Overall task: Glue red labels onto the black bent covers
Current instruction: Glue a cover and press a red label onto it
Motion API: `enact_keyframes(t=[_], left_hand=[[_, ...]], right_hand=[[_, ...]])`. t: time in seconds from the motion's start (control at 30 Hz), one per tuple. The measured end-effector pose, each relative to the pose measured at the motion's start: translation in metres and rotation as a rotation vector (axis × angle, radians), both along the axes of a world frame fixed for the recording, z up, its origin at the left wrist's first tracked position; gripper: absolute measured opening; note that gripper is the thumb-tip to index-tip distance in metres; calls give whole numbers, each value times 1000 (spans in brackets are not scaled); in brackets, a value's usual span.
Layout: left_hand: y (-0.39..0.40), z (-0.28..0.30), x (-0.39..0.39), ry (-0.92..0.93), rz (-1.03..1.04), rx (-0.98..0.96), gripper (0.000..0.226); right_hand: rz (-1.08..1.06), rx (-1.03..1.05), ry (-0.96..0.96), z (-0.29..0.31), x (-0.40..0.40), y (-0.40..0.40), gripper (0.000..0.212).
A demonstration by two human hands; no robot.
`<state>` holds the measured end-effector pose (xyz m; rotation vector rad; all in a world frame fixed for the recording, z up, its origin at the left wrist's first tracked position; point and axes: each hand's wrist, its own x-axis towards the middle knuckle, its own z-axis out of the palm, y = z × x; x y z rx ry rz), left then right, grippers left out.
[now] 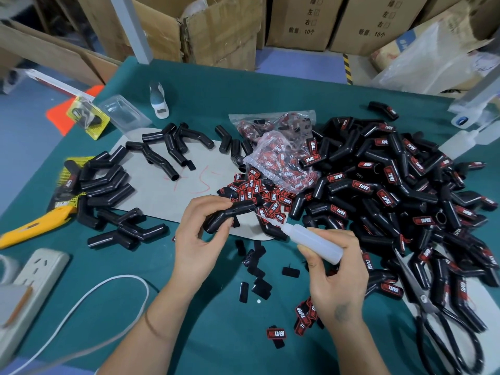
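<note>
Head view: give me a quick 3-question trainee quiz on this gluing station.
1. True or false: the left hand holds a black bent cover.
2. The right hand grips: A) scissors B) glue bottle C) knife.
3. Fill in: the pile of labelled covers lies on the person's ____ side.

Key: 1 true. 2 B, the glue bottle; the scissors and yellow knife lie on the table. 3 right.

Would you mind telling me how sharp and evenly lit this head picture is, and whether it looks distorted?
Head view: soft even light, faint shadows; the left hand holding the black cover and the right hand holding the glue bottle are sharp; wide-angle bending curves the table edges; the boxes and corners look softer.
</note>
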<state>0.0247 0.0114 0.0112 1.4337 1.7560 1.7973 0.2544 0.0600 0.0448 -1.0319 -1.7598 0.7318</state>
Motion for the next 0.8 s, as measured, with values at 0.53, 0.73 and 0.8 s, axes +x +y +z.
enact_keyframes(t=[0.53, 0.73, 0.8], left_hand=[[0, 4, 2, -2, 2, -17, 35], [0, 3, 1, -8, 20, -21, 37], [1, 4, 1, -9, 19, -23, 37]], right_hand=[[-10, -6, 31, 1, -1, 1, 27], [8, -5, 19, -2, 0, 1, 27], [11, -3, 17, -2, 1, 1, 27]])
